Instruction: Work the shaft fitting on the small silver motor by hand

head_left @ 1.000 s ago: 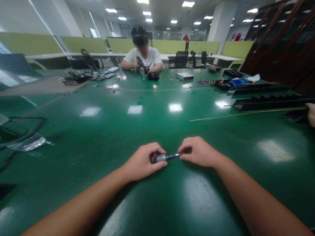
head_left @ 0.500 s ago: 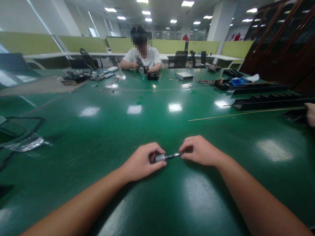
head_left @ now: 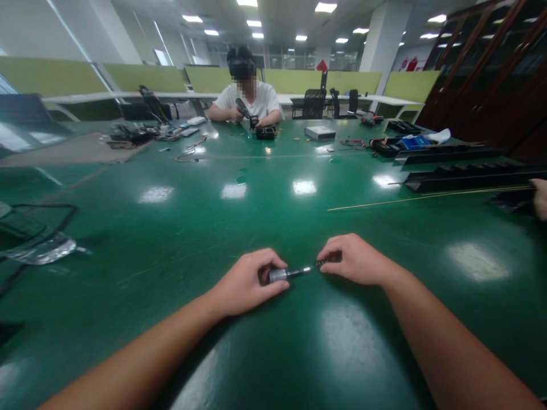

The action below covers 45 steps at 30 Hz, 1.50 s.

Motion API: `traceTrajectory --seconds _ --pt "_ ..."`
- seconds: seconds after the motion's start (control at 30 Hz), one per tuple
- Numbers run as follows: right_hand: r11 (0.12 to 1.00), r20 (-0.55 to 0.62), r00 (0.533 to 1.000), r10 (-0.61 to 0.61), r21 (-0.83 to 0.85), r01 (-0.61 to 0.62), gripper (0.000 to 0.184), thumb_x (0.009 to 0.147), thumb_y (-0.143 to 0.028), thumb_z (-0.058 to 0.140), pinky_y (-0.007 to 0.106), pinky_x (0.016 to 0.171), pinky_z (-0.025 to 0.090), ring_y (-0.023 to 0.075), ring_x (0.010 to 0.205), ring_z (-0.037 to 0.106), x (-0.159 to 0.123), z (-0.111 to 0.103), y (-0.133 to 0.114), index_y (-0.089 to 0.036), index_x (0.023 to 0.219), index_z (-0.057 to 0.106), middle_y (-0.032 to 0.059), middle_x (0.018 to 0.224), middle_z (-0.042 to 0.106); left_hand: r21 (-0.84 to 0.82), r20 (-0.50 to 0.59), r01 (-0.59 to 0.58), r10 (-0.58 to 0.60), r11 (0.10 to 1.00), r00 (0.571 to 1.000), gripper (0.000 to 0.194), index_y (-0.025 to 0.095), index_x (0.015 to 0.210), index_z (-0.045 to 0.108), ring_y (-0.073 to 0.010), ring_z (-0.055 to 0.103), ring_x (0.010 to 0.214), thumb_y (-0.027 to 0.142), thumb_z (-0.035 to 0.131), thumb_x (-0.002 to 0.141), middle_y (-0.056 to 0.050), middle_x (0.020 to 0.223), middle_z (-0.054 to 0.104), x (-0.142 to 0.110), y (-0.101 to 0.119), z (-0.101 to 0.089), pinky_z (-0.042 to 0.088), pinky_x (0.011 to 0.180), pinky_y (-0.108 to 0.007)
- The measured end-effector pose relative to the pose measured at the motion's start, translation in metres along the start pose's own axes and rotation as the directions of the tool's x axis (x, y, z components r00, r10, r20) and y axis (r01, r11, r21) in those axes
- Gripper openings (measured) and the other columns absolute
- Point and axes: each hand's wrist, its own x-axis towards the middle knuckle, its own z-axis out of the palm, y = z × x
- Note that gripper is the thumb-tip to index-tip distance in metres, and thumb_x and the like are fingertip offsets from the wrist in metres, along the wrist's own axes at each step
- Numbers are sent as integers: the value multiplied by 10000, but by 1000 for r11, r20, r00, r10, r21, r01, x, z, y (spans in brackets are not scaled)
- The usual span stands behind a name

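My left hand (head_left: 252,282) is closed around the silver handle of a slim screwdriver (head_left: 298,272), thumb and fingers on either side of it. Its dark shaft points right and ends in a bright metal tip. My right hand (head_left: 352,259) pinches a small dark bit (head_left: 320,263) between thumb and fingertips, just off that tip. A narrow gap appears to separate the bit from the tip. Both hands are low over the green tabletop (head_left: 273,336); the bit's far end is hidden by my fingers.
Opposite sits a person (head_left: 252,102) holding a dark power tool over a small black part. Long black rails (head_left: 465,176) and a thin yellowish rod (head_left: 384,203) lie right, near another person's hand (head_left: 541,198). A clear plastic bag (head_left: 47,250) is left. A white box (head_left: 320,132) stands farther back.
My right hand has shifted slightly right, drawing the bit away from the screwdriver's tip. My left hand and the screwdriver have stayed in place.
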Motion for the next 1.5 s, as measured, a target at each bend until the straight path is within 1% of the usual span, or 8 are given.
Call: traceTrajectory --seconds 0.3,0.4,0.47,0.6,0.67,0.83,1.13,1.5 --pt "1000 22 999 -23 13 22 117 773 -216 729 247 635 453 134 684 621 -1 3 -4 -208 880 773 17 789 707 -8 6 9 -9 1000 1000 210 172 966 659 -145 553 702 325 689 825 -22 841 624 2 2 0 414 626 -240" --pt "996 -5 997 -74 42 74 106 803 -218 712 245 651 445 136 714 620 4 18 -13 -207 892 768 19 804 708 -18 7 -8 8 1000 1000 200 175 964 664 -154 569 733 316 690 825 -27 859 635 3 2 1 431 655 -250" --pt "985 -6 986 -166 49 166 108 823 -224 702 252 701 446 143 774 628 9 31 -20 -206 910 763 26 849 714 -32 -2 -27 27 999 1000 204 182 985 667 -165 586 780 283 701 811 -31 892 649 4 1 2 447 701 -261" --pt "973 -96 968 -232 -27 230 95 831 -216 696 276 746 438 166 816 611 17 47 -28 -182 898 754 45 849 709 -15 -57 23 -24 1000 998 252 178 994 664 -167 581 756 266 732 768 -26 861 647 4 1 4 447 678 -261" --pt "971 -98 967 -237 -22 236 96 835 -218 694 274 743 437 164 813 609 17 47 -27 -188 907 751 42 854 711 -13 -60 34 -34 999 998 238 173 972 663 -159 572 728 290 728 776 -19 831 638 4 2 3 440 653 -253" --pt "966 -90 962 -259 -2 260 102 838 -225 695 273 750 442 161 812 611 14 41 -23 -185 916 747 41 851 712 -66 -41 33 -35 997 999 197 166 959 671 -131 560 667 341 620 885 -8 770 627 5 4 3 428 614 -232" --pt "963 -90 959 -268 5 270 86 810 -201 718 264 728 425 152 784 601 15 43 -23 -178 887 747 31 817 700 -33 -30 29 -30 999 999 197 164 958 665 -141 569 699 295 686 812 -12 815 636 5 2 4 427 627 -240" --pt "976 -60 974 -217 14 218 107 808 -202 709 249 705 433 145 773 602 11 36 -23 -176 902 753 34 824 701 -26 -14 32 -33 999 999 189 168 950 662 -146 574 713 304 679 821 -13 824 636 4 4 3 434 645 -247"
